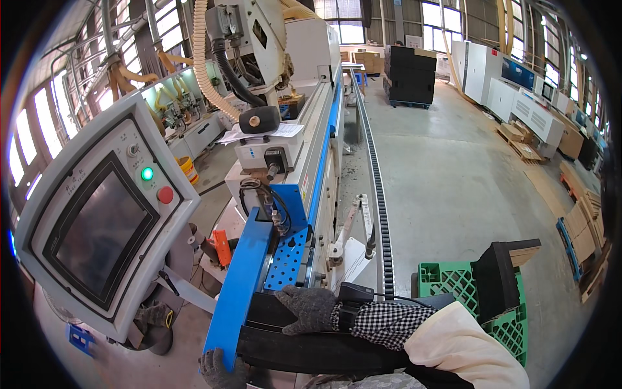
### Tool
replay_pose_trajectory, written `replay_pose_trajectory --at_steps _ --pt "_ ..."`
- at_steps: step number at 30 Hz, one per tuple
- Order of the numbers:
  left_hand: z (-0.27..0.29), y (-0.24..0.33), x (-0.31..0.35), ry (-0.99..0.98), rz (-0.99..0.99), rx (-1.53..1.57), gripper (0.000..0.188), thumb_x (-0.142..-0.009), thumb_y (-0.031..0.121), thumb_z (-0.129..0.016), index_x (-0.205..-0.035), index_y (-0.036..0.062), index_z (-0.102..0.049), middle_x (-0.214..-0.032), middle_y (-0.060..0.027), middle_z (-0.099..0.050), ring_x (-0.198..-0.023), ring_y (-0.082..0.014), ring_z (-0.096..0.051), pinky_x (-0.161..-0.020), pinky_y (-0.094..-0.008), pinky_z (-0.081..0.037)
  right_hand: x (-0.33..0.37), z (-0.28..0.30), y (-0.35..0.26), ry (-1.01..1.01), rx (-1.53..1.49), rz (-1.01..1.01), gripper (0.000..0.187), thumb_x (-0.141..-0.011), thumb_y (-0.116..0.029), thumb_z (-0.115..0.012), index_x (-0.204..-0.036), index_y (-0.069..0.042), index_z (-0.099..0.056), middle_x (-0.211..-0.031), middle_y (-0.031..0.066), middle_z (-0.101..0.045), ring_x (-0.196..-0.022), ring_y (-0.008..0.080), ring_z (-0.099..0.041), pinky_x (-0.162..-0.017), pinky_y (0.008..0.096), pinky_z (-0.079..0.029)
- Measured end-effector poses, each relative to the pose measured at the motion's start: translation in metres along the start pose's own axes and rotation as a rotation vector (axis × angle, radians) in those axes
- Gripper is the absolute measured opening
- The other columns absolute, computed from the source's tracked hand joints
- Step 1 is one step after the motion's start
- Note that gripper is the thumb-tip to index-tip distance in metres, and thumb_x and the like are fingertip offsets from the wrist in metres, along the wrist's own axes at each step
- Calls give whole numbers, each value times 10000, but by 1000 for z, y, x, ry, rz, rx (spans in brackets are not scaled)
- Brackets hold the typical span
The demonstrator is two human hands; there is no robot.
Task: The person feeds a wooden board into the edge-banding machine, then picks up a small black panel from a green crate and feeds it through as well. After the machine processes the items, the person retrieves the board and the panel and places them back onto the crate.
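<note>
My right hand (308,311), in a grey knit glove, lies with its fingers stretched out on a dark board (265,316) beside the blue guide bar (241,285). A longer black board (304,350) runs along the near side, below that hand and forearm. My left hand (222,369), also in a grey glove, has its fingers curled over the near end of the blue bar; its lower part is cut off by the picture's edge. Past my right fingertips is a blue plate with holes (283,267), on the machine's bed.
A control panel (107,214) with a dark screen, green light and red button stands at left. The long machine (317,136) stretches ahead, with a roller rail (376,175) along its right. A green plastic pallet (447,279) holds black boards (497,279) at right.
</note>
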State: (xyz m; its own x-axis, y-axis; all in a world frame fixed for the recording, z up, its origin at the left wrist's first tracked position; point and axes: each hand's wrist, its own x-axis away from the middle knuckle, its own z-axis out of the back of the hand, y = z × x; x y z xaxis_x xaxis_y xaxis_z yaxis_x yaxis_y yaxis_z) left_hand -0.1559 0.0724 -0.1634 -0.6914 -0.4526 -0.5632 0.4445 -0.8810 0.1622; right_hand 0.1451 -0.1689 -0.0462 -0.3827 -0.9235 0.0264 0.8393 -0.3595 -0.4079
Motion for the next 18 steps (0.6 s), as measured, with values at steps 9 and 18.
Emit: replay_pose_trajectory --at_steps 9,18 --pt "41 46 -29 30 -37 29 579 -833 464 -800 -1232 63 -674 -1198 -241 -670 -1125 -467 -621 -998 -596 -484 0 5 0 -53 7 -20 1019 -885 -677 -666 -1589 -17 -340 -1535 174 -456 -1292 353 -587 -997 472 -557" --pt "19 20 -8 76 37 19 558 -670 304 -851 -1139 66 -667 -1163 -218 -668 -1147 -463 -609 -1048 -611 -455 0 22 -20 -74 -17 -58 1038 -841 -673 -690 -1582 -23 -365 -1538 197 -483 -1341 356 -563 -1054 476 -512"
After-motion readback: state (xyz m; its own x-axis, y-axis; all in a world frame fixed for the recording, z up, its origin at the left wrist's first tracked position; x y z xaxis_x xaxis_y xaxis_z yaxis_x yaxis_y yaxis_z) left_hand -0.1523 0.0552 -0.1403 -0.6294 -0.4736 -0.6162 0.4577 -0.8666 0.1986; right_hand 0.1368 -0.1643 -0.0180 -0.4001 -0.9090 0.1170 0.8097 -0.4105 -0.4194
